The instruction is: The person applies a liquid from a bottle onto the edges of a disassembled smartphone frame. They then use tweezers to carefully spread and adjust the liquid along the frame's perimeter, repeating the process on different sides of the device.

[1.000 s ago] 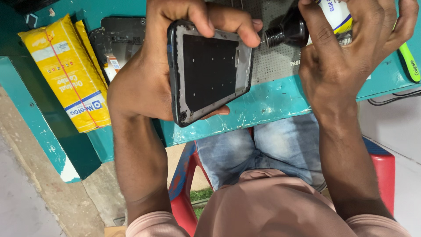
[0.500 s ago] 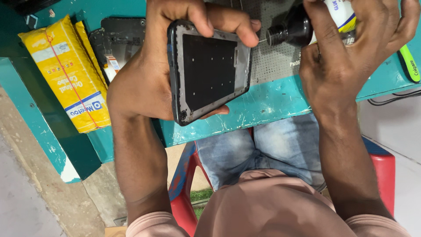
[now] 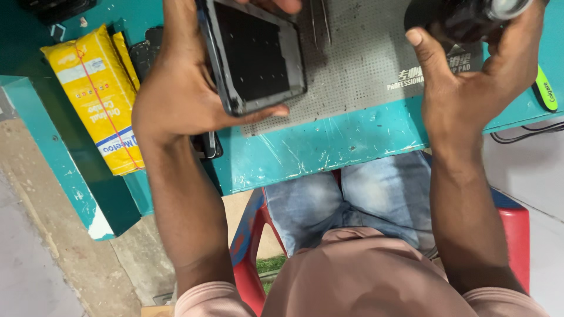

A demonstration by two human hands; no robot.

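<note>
- Left hand [image 3: 182, 88] is wrapped around a dark rectangular phone frame with a black inner panel [image 3: 255, 53]: thumb pressed along its lower edge, fingers curled over the top edge, a firm grip.
- The phone frame sits tilted above the grey perforated rubber work mat [image 3: 358, 64], at the mat's left end, raised off it in the hand.
- Right hand [image 3: 470, 82] is closed around a black cylindrical tool with a pale end [image 3: 470, 17] at the top right; thumb points upward on the near side, fingers curl round the far side. The top of the tool is cut off by the picture's edge.
- The two hands are well apart, the mat showing between them.
- The mat lies on a scratched teal table [image 3: 329, 147].
- A yellow wrapped packet bound with a red band [image 3: 97, 94] lies on the table's left part, beside the left wrist.
- A lime-green flat tool [image 3: 545, 88] lies at the table's right edge, just beside the right hand.
- Below, blue jeans [image 3: 352, 199] and a red plastic chair [image 3: 517, 235].
</note>
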